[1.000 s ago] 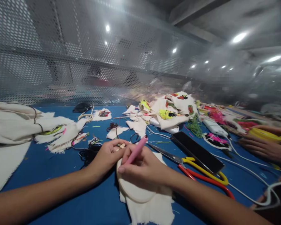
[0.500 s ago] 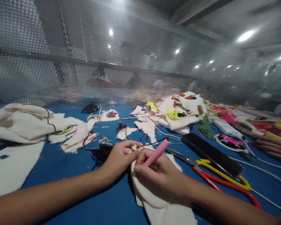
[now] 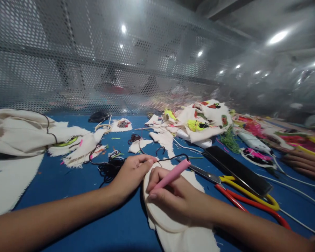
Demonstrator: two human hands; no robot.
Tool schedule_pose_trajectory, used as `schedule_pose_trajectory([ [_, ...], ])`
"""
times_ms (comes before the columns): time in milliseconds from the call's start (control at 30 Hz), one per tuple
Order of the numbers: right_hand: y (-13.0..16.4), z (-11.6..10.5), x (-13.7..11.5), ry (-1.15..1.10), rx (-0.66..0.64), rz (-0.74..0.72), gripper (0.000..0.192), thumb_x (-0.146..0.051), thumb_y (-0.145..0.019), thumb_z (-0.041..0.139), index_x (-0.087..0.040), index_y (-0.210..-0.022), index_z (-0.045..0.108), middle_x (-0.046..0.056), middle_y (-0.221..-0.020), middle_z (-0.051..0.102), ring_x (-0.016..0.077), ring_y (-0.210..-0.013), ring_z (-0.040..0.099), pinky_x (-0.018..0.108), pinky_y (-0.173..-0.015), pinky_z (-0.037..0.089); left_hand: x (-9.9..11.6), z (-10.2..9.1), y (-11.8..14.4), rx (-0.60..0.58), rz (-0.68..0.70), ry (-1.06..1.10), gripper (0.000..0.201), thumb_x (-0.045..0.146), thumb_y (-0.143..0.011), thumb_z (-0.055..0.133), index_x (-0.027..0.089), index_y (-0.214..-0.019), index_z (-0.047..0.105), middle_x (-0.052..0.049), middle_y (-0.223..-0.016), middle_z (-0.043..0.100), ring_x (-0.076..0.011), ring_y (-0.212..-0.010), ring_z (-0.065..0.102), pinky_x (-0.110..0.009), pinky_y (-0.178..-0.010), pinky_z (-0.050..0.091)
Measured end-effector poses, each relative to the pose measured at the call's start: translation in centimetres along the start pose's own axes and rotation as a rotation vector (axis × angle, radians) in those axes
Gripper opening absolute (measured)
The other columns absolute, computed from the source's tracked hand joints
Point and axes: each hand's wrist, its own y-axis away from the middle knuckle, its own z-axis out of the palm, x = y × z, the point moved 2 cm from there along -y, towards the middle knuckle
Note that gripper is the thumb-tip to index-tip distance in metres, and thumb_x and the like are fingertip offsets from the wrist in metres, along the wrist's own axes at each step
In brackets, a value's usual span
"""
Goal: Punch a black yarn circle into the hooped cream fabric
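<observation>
My right hand (image 3: 177, 194) grips a pink punch needle (image 3: 173, 174), tilted with its upper end to the right. Dark yarn (image 3: 184, 155) runs into that upper end. Its tip is hidden behind my fingers, over white cloth (image 3: 170, 218) stretched in a round embroidery hoop (image 3: 148, 210). At the hoop's far left edge, my left hand (image 3: 133, 171) is closed, thumb against the fingers, holding the rim. Loose cloth hangs out below the hoop. A tangle of black yarn (image 3: 111, 169) lies beside my left wrist.
Right of the hoop lie scissors (image 3: 212, 176) with red and yellow handles and a black phone (image 3: 236, 169). Embroidered cloth (image 3: 207, 120) is heaped behind, near a perforated screen (image 3: 94, 77). White cloth (image 3: 15, 133) lies left. Another person's hand (image 3: 304, 162) rests at far right.
My right hand and the punch needle have shifted slightly left, and the needle leans lower. My left thumb now covers the small wooden piece seen earlier at the hoop's edge. The view has tilted slightly.
</observation>
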Motion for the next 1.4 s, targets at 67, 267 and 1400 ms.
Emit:
schedule_pose_trajectory([
  [67, 0.0, 0.1, 0.2, -0.011, -0.001, 0.019, 0.016, -0.031, -0.087, 0.053, -0.017, -0.080, 0.049, 0.000, -0.078, 0.052, 0.0101, -0.070, 0.046, 0.023, -0.064, 0.039, 0.0, 0.0, 0.0, -0.002, 0.002, 0.003, 0.032, 0.040, -0.074, 0.062, 0.011, -0.087, 0.067, -0.005, -0.078, 0.067, -0.0175, -0.072, 0.059, -0.028, -0.069, 0.044],
  [267, 0.2, 0.2, 0.8, -0.091, 0.118, 0.066, 0.026, -0.040, -0.082, 0.060, -0.017, -0.077, 0.050, -0.002, -0.071, 0.049, 0.0085, -0.061, 0.041, 0.021, -0.055, 0.035, 0.1, 0.1, 0.0, -0.011, -0.024, 0.024, 0.030, 0.039, -0.072, 0.065, 0.011, -0.084, 0.066, -0.003, -0.070, 0.065, -0.0149, -0.063, 0.057, -0.025, -0.061, 0.042],
  [1400, 0.8, 0.7, -2.9, 0.599, 0.001, -0.292, 0.014, -0.014, -0.082, 0.041, -0.022, -0.072, 0.047, 0.001, -0.067, 0.051, 0.0142, -0.063, 0.044, 0.026, -0.062, 0.039, -0.9, 0.9, 0.0, -0.122, -0.020, 0.008, 0.025, 0.040, -0.064, 0.071, 0.017, -0.075, 0.070, -0.001, -0.058, 0.063, -0.0124, -0.050, 0.051, -0.022, -0.047, 0.038],
])
